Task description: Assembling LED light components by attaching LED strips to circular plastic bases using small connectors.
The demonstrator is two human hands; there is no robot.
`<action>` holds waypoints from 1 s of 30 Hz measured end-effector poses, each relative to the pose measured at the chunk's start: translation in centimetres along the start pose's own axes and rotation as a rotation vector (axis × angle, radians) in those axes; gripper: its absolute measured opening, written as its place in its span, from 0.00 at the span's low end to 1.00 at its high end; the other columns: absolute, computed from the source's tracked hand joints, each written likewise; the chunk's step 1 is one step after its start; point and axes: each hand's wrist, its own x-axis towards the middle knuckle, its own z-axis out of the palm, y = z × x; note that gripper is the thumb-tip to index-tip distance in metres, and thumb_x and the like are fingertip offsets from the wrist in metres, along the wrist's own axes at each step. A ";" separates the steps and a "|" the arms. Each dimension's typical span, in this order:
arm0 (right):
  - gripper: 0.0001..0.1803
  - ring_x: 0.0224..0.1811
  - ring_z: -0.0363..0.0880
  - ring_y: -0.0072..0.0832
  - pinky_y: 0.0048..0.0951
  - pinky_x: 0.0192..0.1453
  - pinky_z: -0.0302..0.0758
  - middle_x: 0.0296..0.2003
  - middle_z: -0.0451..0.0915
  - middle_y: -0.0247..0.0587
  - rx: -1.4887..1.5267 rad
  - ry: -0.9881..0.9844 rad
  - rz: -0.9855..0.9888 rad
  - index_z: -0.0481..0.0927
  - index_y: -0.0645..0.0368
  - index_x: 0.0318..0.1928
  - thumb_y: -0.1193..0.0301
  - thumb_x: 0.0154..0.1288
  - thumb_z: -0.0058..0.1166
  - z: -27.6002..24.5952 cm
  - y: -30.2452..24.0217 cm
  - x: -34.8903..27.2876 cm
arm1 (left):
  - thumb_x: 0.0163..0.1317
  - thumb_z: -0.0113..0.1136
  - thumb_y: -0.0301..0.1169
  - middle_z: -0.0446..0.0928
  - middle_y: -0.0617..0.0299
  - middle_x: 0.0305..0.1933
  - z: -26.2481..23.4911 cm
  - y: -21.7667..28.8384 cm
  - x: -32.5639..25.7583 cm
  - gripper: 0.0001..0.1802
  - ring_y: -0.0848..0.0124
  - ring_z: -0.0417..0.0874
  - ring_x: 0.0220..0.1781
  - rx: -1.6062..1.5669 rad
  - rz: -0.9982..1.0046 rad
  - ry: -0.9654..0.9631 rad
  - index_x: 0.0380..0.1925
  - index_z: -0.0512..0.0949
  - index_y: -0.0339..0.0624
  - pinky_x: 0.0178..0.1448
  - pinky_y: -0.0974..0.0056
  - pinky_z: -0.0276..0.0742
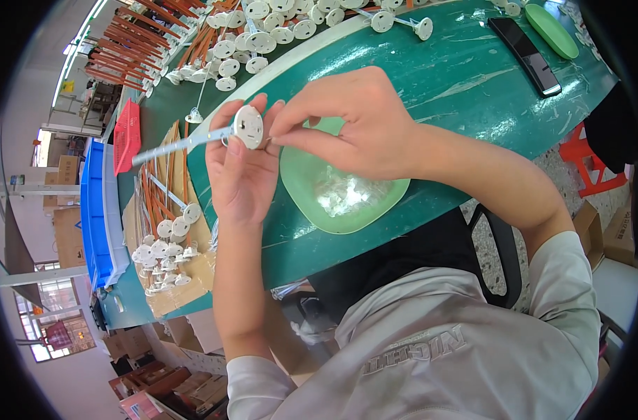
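My left hand [243,178] is closed round a pale rod with a white round disc [249,127] on its end; the rod points out to the left and the disc faces right. Beside the disc, my right hand [361,122] has thumb and forefinger pinched together, and whatever lies between them is too small to make out. Under my right hand stands a light green bowl [296,190] on the green table. Small clear pieces [350,190] lie inside it.
Many similar disc-ended rods [261,42] are heaped along the far side. More lie on a cardboard sheet [201,269] at left, near a blue tray [95,210] and a red basket [127,136]. A black phone [525,56] and a green dish [550,31] are at far right.
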 end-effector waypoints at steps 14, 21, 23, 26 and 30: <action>0.05 0.27 0.81 0.28 0.26 0.31 0.77 0.29 0.84 0.40 0.109 0.046 0.112 0.86 0.57 0.33 0.78 0.54 0.65 0.8 -0.2 -0.7 | 0.58 0.68 0.27 0.69 0.53 0.65 0.2 -0.3 -1.0 0.30 0.55 0.70 0.69 0.010 0.052 -0.001 0.60 0.67 0.43 0.72 0.51 0.65; 0.07 0.29 0.81 0.30 0.26 0.31 0.77 0.30 0.84 0.41 0.139 0.080 0.105 0.87 0.57 0.35 0.78 0.53 0.65 0.9 -0.6 -0.7 | 0.58 0.68 0.28 0.69 0.51 0.65 0.0 -0.4 -1.0 0.31 0.56 0.70 0.68 0.039 0.008 -0.040 0.60 0.66 0.43 0.72 0.51 0.66; 0.07 0.29 0.82 0.31 0.26 0.32 0.77 0.30 0.84 0.41 0.138 0.071 0.117 0.87 0.57 0.35 0.78 0.53 0.65 0.9 -0.5 -0.7 | 0.58 0.68 0.28 0.70 0.51 0.65 0.0 -0.5 -0.9 0.30 0.56 0.70 0.68 0.071 0.019 -0.043 0.59 0.67 0.42 0.71 0.52 0.67; 0.09 0.31 0.81 0.32 0.27 0.33 0.78 0.31 0.84 0.39 0.055 0.087 -0.059 0.87 0.57 0.35 0.79 0.51 0.66 1.0 0.0 -0.2 | 0.58 0.68 0.27 0.70 0.50 0.64 -0.6 -0.2 -0.8 0.29 0.56 0.71 0.68 -0.019 0.024 -0.031 0.59 0.67 0.41 0.70 0.53 0.69; 0.09 0.31 0.80 0.33 0.29 0.35 0.78 0.33 0.85 0.38 0.088 -0.034 -0.101 0.87 0.57 0.35 0.78 0.50 0.67 0.0 0.2 0.2 | 0.57 0.69 0.28 0.71 0.50 0.64 -1.0 0.3 -0.8 0.30 0.56 0.71 0.67 -0.003 0.008 -0.127 0.58 0.67 0.41 0.69 0.53 0.71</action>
